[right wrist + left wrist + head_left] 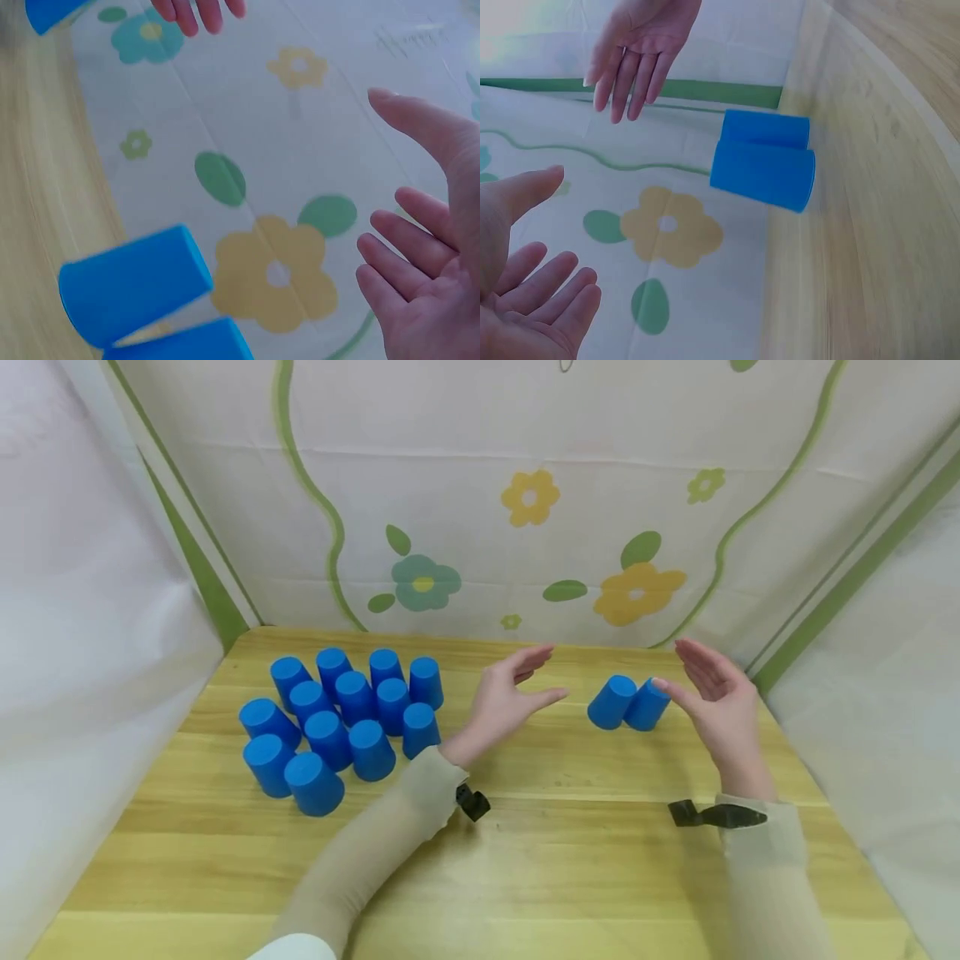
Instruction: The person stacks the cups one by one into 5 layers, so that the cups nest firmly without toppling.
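Note:
Two blue cups stand upside down side by side at the right of the table: a left cup (611,703) and a right cup (645,707). My left hand (510,697) hovers to their left, fingers extended and thumb apart, touching nothing. On their other side is my right hand (716,706), also spread with the palm turned inward; its thumb overlaps the right cup's top in the head view. In the right wrist view a gap shows between that hand (427,225) and the nearer cup (139,281). The left wrist view shows both palms bare.
A group of several upside-down blue cups (327,739) fills the left part of the wooden table (570,860), close beside my left forearm. A white flowered cloth (465,510) hangs behind the table's back edge, with pale cloth walls (885,693) at both sides.

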`<state>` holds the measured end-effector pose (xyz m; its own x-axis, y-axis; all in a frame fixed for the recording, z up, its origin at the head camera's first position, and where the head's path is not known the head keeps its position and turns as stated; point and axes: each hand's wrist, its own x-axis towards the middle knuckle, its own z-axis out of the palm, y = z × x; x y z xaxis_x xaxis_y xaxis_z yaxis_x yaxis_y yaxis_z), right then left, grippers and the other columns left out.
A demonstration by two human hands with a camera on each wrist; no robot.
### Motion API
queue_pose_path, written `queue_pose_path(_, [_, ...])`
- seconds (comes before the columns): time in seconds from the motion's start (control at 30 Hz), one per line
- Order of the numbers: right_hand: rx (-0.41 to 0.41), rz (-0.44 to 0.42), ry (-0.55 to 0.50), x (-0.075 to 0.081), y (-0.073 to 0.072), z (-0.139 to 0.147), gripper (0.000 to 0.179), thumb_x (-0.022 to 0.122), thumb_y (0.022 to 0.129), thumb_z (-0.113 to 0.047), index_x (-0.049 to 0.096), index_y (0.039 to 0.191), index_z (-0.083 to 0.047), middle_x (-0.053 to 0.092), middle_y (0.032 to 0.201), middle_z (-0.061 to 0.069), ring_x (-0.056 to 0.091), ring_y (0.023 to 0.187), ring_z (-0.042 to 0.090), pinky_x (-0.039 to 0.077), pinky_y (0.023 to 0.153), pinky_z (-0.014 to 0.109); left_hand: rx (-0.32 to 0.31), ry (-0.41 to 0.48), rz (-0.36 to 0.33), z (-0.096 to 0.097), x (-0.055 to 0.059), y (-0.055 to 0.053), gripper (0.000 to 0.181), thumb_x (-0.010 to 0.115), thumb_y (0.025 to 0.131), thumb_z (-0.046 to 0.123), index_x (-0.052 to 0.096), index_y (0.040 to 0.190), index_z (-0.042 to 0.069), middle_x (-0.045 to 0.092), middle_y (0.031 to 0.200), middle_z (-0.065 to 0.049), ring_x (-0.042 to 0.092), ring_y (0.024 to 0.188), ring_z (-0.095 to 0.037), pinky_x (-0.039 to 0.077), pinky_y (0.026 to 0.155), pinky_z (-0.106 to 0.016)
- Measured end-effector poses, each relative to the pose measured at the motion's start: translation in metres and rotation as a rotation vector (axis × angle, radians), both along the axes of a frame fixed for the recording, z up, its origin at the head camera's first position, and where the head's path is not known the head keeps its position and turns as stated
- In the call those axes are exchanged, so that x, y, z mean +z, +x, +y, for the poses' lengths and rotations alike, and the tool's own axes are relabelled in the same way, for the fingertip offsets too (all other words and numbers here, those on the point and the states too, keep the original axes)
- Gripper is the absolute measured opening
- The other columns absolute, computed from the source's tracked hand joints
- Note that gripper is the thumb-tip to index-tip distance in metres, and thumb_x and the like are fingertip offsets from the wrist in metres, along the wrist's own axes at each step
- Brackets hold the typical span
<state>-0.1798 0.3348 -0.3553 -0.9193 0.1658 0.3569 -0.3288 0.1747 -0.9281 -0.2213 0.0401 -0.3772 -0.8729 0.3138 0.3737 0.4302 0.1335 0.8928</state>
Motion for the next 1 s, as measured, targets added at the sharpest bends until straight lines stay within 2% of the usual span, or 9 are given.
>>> queue_pose_path(0.17, [0.046, 0.007, 0.084, -0.004, 0.001, -0.033, 0.059, 0.082, 0.085, 0.001, 0.060, 0.140, -0.003, 0.061, 0.139, 0.006, 0.052, 0.133, 0.021, 0.041, 0.108, 0.023, 0.051, -0.012, 0.019, -0.035, 0.001, 0.009, 0.060, 0.083, 0.088, 0.024, 0.059, 0.142, 0.014, 0.061, 0.139, 0.001, 0.057, 0.126, -0.011, 0.046, 0.106, -0.031])
queue_pose_path(0.37, [0.190, -0.025, 0.172, -0.017, 0.001, -0.071, 0.060, 0.081, 0.086, 0.003, 0.058, 0.141, -0.001, 0.057, 0.143, 0.013, 0.050, 0.135, 0.024, 0.041, 0.109, 0.028, 0.117, -0.037, 0.069, -0.078, -0.008, 0.025, 0.058, 0.084, 0.088, 0.024, 0.061, 0.140, 0.016, 0.063, 0.138, 0.001, 0.058, 0.126, -0.012, 0.048, 0.104, -0.036])
queue_pose_path(0.47, [0.265, -0.039, 0.194, -0.017, 0.005, -0.092, 0.061, 0.080, 0.086, 0.004, 0.056, 0.142, 0.001, 0.055, 0.145, 0.017, 0.048, 0.137, 0.025, 0.040, 0.111, 0.034, 0.151, -0.069, 0.058, -0.097, -0.017, 0.038, 0.058, 0.084, 0.088, 0.026, 0.061, 0.140, 0.018, 0.063, 0.137, 0.002, 0.058, 0.126, -0.013, 0.048, 0.104, -0.038])
queue_pose_path(0.63, [0.354, -0.048, 0.214, -0.016, 0.011, -0.120, 0.058, 0.080, 0.087, 0.001, 0.056, 0.140, 0.004, 0.056, 0.144, 0.017, 0.049, 0.136, 0.028, 0.038, 0.113, 0.040, 0.187, -0.123, -0.005, -0.121, -0.032, 0.063, 0.061, 0.085, 0.087, 0.027, 0.059, 0.142, 0.020, 0.060, 0.141, 0.006, 0.055, 0.130, -0.015, 0.046, 0.106, -0.044])
queue_pose_path(0.73, [0.399, -0.055, 0.209, -0.033, 0.005, -0.129, 0.058, 0.081, 0.087, -0.003, 0.058, 0.141, 0.000, 0.057, 0.144, 0.013, 0.050, 0.136, 0.024, 0.037, 0.114, 0.039, 0.202, -0.144, -0.010, -0.134, -0.040, 0.078, 0.065, 0.086, 0.085, 0.023, 0.058, 0.143, 0.017, 0.058, 0.143, 0.004, 0.053, 0.133, -0.018, 0.045, 0.107, -0.048])
queue_pose_path(0.83, [0.435, -0.080, 0.206, -0.051, -0.001, -0.139, 0.059, 0.084, 0.087, -0.011, 0.060, 0.141, -0.007, 0.058, 0.144, 0.006, 0.050, 0.135, 0.020, 0.037, 0.114, 0.041, 0.250, -0.164, 0.012, -0.146, -0.048, 0.092, 0.068, 0.089, 0.082, 0.021, 0.058, 0.143, 0.014, 0.058, 0.143, 0.001, 0.054, 0.133, -0.023, 0.045, 0.106, -0.050])
queue_pose_path(0.93, [0.465, -0.110, 0.210, -0.063, -0.003, -0.152, 0.060, 0.086, 0.086, -0.018, 0.061, 0.140, -0.011, 0.059, 0.143, 0.001, 0.051, 0.134, 0.020, 0.038, 0.113, 0.043, 0.307, -0.172, 0.019, -0.157, -0.052, 0.105, 0.071, 0.090, 0.081, 0.020, 0.058, 0.143, 0.011, 0.059, 0.143, -0.002, 0.054, 0.132, -0.024, 0.046, 0.105, -0.045])
queue_pose_path(1.0, [0.483, -0.124, 0.214, -0.069, -0.004, -0.162, 0.061, 0.086, 0.085, -0.021, 0.062, 0.140, -0.013, 0.059, 0.142, 0.000, 0.052, 0.133, 0.021, 0.039, 0.113, 0.044, 0.343, -0.170, 0.030, -0.162, -0.054, 0.111, 0.072, 0.091, 0.079, 0.016, 0.058, 0.143, 0.010, 0.060, 0.142, -0.002, 0.055, 0.131, -0.023, 0.046, 0.105, -0.037])
